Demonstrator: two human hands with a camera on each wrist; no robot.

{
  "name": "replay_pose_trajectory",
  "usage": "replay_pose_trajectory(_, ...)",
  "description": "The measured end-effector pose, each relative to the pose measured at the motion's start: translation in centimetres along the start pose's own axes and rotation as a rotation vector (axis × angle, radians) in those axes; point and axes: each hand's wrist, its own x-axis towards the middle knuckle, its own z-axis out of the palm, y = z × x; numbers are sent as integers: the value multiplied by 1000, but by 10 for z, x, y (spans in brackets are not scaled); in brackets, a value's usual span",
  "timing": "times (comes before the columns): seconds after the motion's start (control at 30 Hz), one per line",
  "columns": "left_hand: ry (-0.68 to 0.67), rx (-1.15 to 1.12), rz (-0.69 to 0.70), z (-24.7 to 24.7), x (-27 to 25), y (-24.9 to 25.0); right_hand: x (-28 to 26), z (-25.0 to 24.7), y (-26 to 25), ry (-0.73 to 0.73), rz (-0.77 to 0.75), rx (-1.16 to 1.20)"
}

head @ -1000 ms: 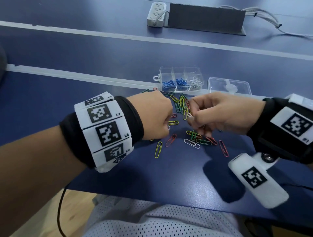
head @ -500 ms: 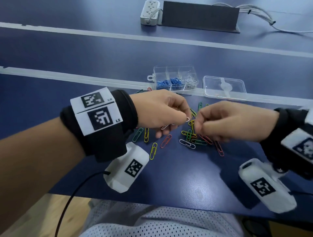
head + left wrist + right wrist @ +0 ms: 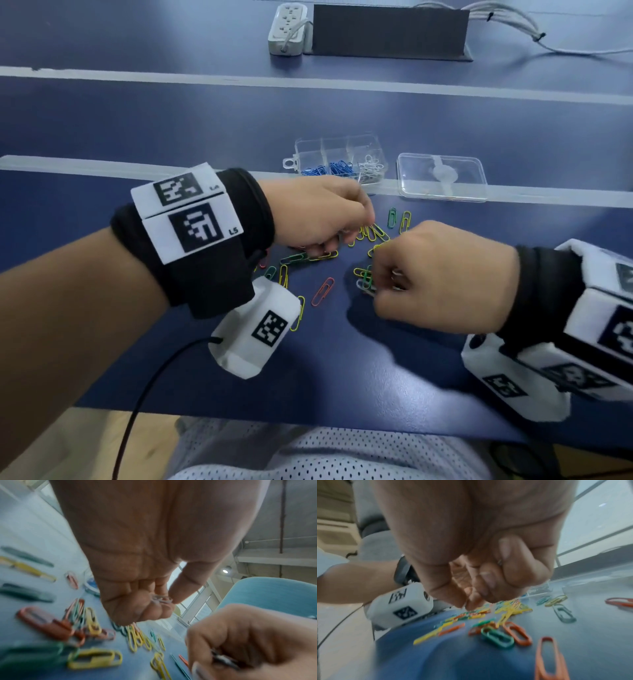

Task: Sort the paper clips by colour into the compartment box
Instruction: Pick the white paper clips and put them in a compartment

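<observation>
Loose yellow, green and red paper clips (image 3: pixel 368 234) lie scattered on the blue table (image 3: pixel 342 359). The clear compartment box (image 3: pixel 339 156) stands behind them, with blue clips (image 3: pixel 334 168) and white clips (image 3: pixel 371 168) in its near compartments. My left hand (image 3: pixel 329 222) hovers over the pile just before the box, its curled fingers cupping a few white clips (image 3: pixel 161 600). To the right, my right hand (image 3: pixel 387 277) is a low fist over the clips. It pinches a pale clip (image 3: pixel 224 660) between thumb and fingers. A white clip (image 3: pixel 363 287) lies at its fingertips.
The box's clear lid (image 3: pixel 442 176) lies to the right of the box. A white power strip (image 3: pixel 287 27) and a dark block (image 3: pixel 390 31) sit at the far edge, with cables (image 3: pixel 513 27) trailing right. The table's front edge is near my lap.
The hands met over the pile half a second ago and have drawn apart. The left has shifted towards the box, the right down and nearer to me.
</observation>
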Motion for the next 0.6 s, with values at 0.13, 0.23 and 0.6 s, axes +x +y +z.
replay_pose_trajectory(0.13, 178, 203, 123, -17, 10, 10, 11, -28, 11, 59, 160, 272)
replay_pose_trajectory(0.23, 353, 377, 182, -25, 24, 23, 36, -46, 31, 121, 250, 323)
replay_pose_trajectory(0.6, 410, 556, 102, -32, 58, 48, 93, -74, 52, 187, 389, 260)
